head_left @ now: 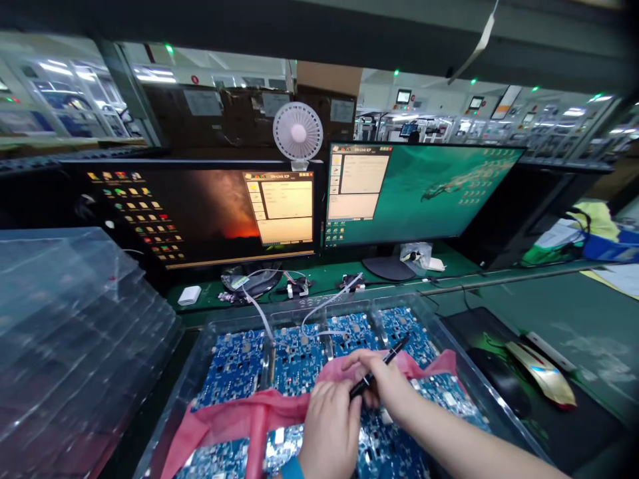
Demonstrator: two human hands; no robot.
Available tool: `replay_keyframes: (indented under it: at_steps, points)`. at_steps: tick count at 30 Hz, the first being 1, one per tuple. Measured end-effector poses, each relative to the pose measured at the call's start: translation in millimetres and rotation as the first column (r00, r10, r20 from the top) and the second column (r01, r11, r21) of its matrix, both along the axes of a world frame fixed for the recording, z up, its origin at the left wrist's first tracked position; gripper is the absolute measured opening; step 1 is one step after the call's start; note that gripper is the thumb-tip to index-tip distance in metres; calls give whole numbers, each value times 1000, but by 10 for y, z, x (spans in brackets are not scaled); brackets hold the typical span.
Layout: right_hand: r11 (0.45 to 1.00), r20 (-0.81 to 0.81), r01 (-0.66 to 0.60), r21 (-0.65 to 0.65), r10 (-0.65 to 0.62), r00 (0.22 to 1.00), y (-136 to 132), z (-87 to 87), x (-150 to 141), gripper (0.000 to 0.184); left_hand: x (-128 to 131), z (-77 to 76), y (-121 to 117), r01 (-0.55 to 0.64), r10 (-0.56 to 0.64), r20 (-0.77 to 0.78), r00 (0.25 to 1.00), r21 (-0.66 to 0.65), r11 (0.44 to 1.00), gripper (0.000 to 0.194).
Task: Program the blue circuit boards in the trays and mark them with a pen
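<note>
A black marker pen (398, 346) slants over the blue circuit boards in a clear plastic tray (200, 359). My right hand (387, 382) is closed around the middle of the pen. At the pen's lower end, my left hand (329, 422), with a blue band at the wrist, is closed with thumb and fingers on it. The very end of the pen is hidden by the left fingers. Beneath both hands, a strip of pink sheet (224, 419) runs across the tray between the two rows of circuit boards (294, 359). White cables lead to some back boards.
Two monitors (424, 193) stand behind the tray, with a small fan (298, 132) above them. Stacked clear trays (74, 346) rise at left. To the right lie a black mouse (499, 382) and a gold mouse (543, 374) on a dark mat.
</note>
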State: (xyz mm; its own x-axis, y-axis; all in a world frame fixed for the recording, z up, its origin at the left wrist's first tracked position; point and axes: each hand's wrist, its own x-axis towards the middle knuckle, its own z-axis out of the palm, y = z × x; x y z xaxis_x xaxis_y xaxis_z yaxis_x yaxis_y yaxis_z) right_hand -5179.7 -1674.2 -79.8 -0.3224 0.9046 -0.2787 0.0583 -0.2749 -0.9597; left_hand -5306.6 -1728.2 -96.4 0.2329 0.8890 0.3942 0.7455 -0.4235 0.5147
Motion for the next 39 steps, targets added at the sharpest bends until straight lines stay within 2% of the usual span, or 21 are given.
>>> replay_keyframes:
  at_steps: [6, 9, 11, 13, 15, 16, 17, 19, 21, 23, 31, 39]
  points:
    - [997, -33, -34, 62, 36, 999, -63, -87, -25, 32, -23, -13, -18, 52, -52, -11, 999, -3, 999, 23]
    - [994, 20, -80, 72, 79, 997, -27, -42, 4, 32, -19, -17, 5, 68, -68, -5, 998, -24, 997, 23]
    - [985, 109, -159, 65, 151, 982, 28, 41, 66, 32, -10, -20, 23, 57, -57, -9, 998, -49, 997, 22]
    - [943, 207, -321, 84, 299, 932, 105, 141, 178, 28, 0, -17, 38, 48, -50, -20, 999, -79, 996, 23]
    - [849, 328, -514, 121, 454, 828, 198, 208, 319, 37, 13, -8, 48, 38, -42, -36, 998, -112, 993, 23]
    - [811, 421, -568, 140, 470, 776, 248, 217, 383, 42, 20, -3, 53, 26, -34, -53, 998, -133, 991, 23]
    - [796, 524, -583, 161, 432, 734, 297, 208, 433, 43, 27, -1, 57, 14, -26, -81, 996, -152, 988, 22]
    - [830, 700, -510, 224, 227, 677, 389, 142, 472, 38, 44, -11, 65, 9, -38, -160, 986, -179, 984, 22]
    - [857, 779, -411, 312, 17, 626, 460, 45, 428, 34, 61, -42, 73, 38, -82, -244, 966, -180, 983, 24]
    - [852, 806, -376, 365, -87, 585, 502, -49, 321, 32, 72, -87, 80, 53, -106, -306, 946, -176, 983, 31]
    - [827, 861, -372, 422, -238, 449, 577, -252, -112, 24, 73, -161, 94, 12, -88, -344, 935, -218, 976, 37]
    - [830, 869, -339, 443, -304, 391, 622, -365, -200, 20, 81, -118, 123, 33, -118, -411, 904, -209, 977, 37]
